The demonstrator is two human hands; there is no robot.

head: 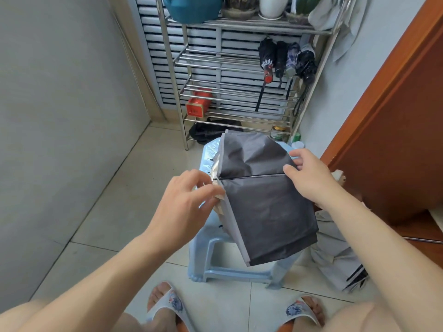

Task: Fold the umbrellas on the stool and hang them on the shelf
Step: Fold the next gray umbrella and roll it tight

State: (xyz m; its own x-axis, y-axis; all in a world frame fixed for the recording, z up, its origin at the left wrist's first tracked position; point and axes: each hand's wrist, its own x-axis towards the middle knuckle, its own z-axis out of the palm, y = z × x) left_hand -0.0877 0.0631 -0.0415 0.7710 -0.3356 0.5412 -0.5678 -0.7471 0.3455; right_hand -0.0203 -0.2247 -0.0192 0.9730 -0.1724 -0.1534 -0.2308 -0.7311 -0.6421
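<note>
A dark grey umbrella [266, 204] with a light grey border lies collapsed over the pale blue plastic stool [215, 257], its canopy spread in flat panels. My left hand [184, 207] pinches the canopy's left edge at the rib tip, where a cream lining shows. My right hand [309, 176] pinches the fabric at the right end of the same rib. Behind the stool stands a steel shelf [172, 75]. Several folded umbrellas [287, 61] hang from its upper right rail.
A second light grey umbrella [335, 262] lies on the tiled floor right of the stool, by an orange-brown door [393, 130]. A red box [197, 104] sits on a lower shelf rail, a black bag [211, 131] under it. My sandalled feet are in front.
</note>
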